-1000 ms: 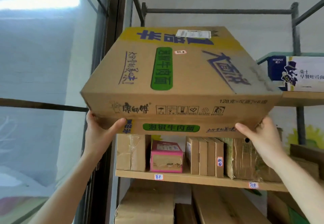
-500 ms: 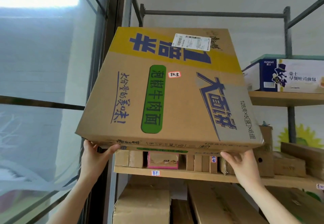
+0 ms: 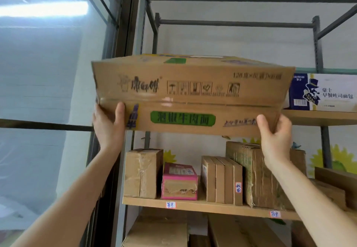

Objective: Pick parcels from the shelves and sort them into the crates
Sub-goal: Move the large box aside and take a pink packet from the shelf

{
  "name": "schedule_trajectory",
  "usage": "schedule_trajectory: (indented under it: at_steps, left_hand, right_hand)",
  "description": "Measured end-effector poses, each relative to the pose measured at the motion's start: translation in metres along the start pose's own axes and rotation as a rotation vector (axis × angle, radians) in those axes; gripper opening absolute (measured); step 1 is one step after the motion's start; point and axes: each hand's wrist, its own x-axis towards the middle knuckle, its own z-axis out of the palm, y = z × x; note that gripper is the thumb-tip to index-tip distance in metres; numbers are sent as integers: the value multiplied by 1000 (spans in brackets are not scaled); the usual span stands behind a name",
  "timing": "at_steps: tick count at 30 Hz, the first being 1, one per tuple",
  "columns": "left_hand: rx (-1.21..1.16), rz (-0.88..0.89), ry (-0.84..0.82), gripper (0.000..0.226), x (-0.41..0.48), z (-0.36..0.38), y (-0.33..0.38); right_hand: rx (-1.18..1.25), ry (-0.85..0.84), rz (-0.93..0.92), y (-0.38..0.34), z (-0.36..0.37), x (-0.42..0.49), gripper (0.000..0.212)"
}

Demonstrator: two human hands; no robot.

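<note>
Arms raised, we hold the large noodle carton [image 3: 193, 92] at upper-shelf height, our left hand [image 3: 108, 125] gripping its lower left corner and our right hand [image 3: 274, 131] curled round the lower right. On the wooden shelf [image 3: 193, 205] beneath stand a brown parcel [image 3: 143, 173], a pink parcel [image 3: 179, 181] and upright flat cartons [image 3: 222, 181].

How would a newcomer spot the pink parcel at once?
Look at the wooden shelf below the big carton. Second from its left end, between a taped brown box and upright slim cartons, sits the pink parcel, the only one not brown cardboard.
</note>
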Motion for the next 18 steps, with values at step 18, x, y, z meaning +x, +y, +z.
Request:
schedule_trajectory:
  at_steps: [18]
  left_hand:
    - [-199, 269, -201, 36, 94, 90, -42]
  right_hand:
    - [-327, 72, 24, 62, 80, 125, 50]
